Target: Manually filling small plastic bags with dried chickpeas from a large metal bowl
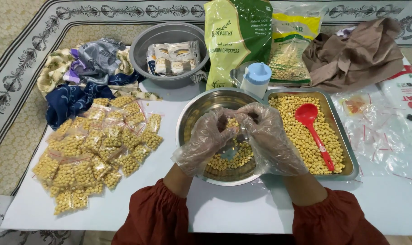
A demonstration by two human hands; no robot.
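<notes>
Small clear bag (pixel 235 127), partly filled with chickpeas, was held directly above the steel bowl (pixel 188 119) so spills fell inside, the gloved left hand (pixel 207 138) and right hand (pixel 269 136) each pinching its mouth in a narrow grip.

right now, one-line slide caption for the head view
Gloved left hand and right hand hold a small bag over a chickpea bowl.

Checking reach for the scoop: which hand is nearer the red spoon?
Right. The right hand is over the steel bowl's right edge, beside the tray holding the red spoon; the left hand is farther left.
</notes>
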